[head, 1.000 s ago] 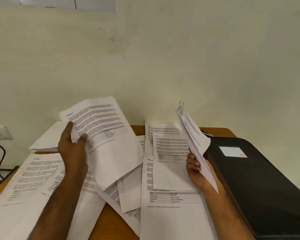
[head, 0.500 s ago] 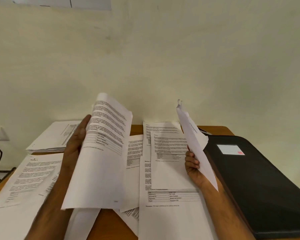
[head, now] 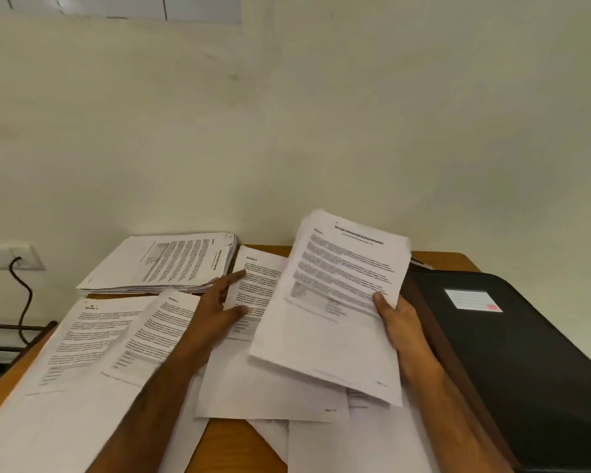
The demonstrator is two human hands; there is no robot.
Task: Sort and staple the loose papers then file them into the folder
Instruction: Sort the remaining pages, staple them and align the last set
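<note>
Your L hand (head: 219,310) is out in front w/ fingers straight and spread, index pointing fwd-right, thumb out to the right, palm down and low. L forearm (head: 144,404) runs in from bottom-left, angled up toward centre. Your R hand (head: 394,319) is raised a bit, thumb on top and fingers curled under, pinching what it holds. R forearm (head: 447,404) comes in from bottom-right.

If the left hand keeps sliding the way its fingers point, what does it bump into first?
Probably the loose printed sheet lying flat right at its fingertips. The left hand points away and slightly right with straight fingers. Past that sheet comes the table's far edge, though depth is hard to judge.
</note>
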